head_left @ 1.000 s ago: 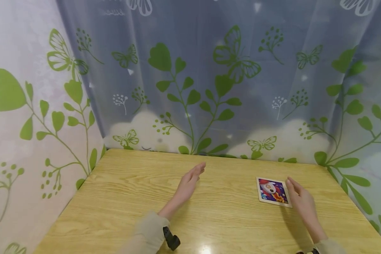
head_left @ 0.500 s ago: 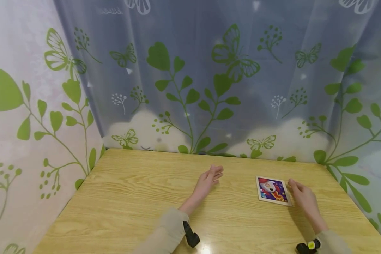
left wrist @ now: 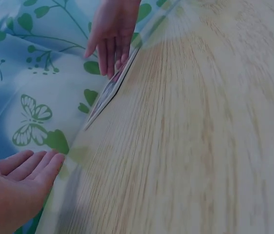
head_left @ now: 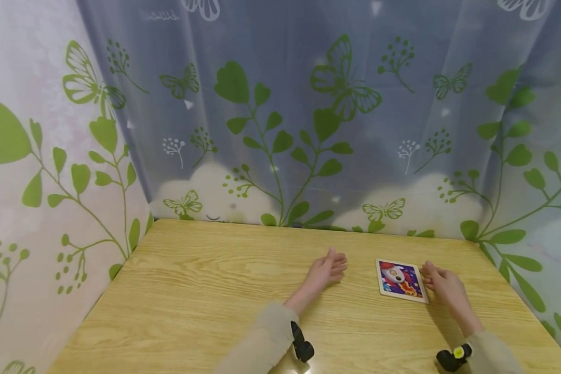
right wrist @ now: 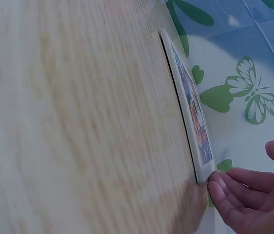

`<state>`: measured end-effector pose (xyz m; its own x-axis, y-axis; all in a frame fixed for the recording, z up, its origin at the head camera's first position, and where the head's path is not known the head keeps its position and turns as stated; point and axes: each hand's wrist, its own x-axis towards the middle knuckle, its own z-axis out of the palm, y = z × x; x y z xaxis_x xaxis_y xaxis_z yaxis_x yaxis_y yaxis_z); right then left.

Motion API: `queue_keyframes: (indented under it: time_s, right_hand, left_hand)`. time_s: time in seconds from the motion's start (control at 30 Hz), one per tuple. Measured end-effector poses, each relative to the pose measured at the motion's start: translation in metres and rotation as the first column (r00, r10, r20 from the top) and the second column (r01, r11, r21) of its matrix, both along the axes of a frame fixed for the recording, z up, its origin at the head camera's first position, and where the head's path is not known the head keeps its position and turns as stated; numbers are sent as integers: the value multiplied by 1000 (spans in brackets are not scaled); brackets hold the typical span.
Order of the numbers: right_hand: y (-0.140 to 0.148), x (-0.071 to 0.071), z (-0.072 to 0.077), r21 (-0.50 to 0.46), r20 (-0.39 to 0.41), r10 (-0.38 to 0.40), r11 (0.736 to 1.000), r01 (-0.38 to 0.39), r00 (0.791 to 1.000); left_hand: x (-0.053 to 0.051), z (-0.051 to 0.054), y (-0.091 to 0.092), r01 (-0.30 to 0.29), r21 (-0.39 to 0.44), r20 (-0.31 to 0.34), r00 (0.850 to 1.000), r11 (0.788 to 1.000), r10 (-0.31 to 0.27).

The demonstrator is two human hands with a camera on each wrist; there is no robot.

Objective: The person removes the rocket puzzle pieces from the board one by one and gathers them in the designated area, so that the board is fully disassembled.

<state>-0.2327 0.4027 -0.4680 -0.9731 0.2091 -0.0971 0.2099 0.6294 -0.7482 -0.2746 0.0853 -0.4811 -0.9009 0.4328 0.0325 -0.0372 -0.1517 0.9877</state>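
A square picture board (head_left: 401, 280) with a pale border and a cartoon rocket picture lies flat on the wooden table. My right hand (head_left: 449, 291) is at its right side. In the right wrist view, the bent fingertips (right wrist: 215, 179) meet or nearly meet the board's near corner, while the thumb stands apart from it. To the left of the board, my left hand (head_left: 321, 275) is held with its fingers extended and holds nothing. The left wrist view shows that hand (left wrist: 20, 183) palm up, with a gap between it and the board (left wrist: 111, 91).
The wooden table (head_left: 191, 291) reaches back to a blue-grey curtain (head_left: 280, 104) printed with green leaves and butterflies. More printed cloth hangs along the left and right sides. Each wrist wears a small black camera, seen on the left wrist (head_left: 301, 343) and right wrist (head_left: 453, 358).
My left hand has moved right across the table toward the board, its palm turning upward. The right hand has shifted only slightly, and the board lies in nearly the same place.
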Motion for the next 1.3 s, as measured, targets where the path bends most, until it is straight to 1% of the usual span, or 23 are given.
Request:
queue_keyframes:
  time_s: [0.1,0.2,0.43,0.6,0.8,1.13,1.3]
  right_hand:
    - [-1,0,1,-19,9,1,1000,0,1000]
    - [-2,0,2,-23,15,1,1000,-1,1000]
    - [-3,-2,1,-19,16,-2,1000,2,1000]
    - [-5,-4,0,-35,20,-1,999,2,1000]
    - [-9,-3,0,-47,26,-1,999,2,1000]
    - [-17,-2,0,-72,17,14,997,-13,1000]
    - [-21,0,-2,-88,21,23,996,-21,1000]
  left_hand:
    - [2,1,6,24,12,54,998,1000,-24]
    - [4,1,13,37,6,82,996,999,-37]
    - [10,-4,28,21,11,145,989,1000,-22]
    - [15,-6,31,42,5,154,987,999,-42]
    - [20,-7,32,61,-2,157,986,998,-60]
    - [20,-8,34,43,-21,161,986,999,-39]
    - [20,-8,34,25,-27,162,987,999,-20]
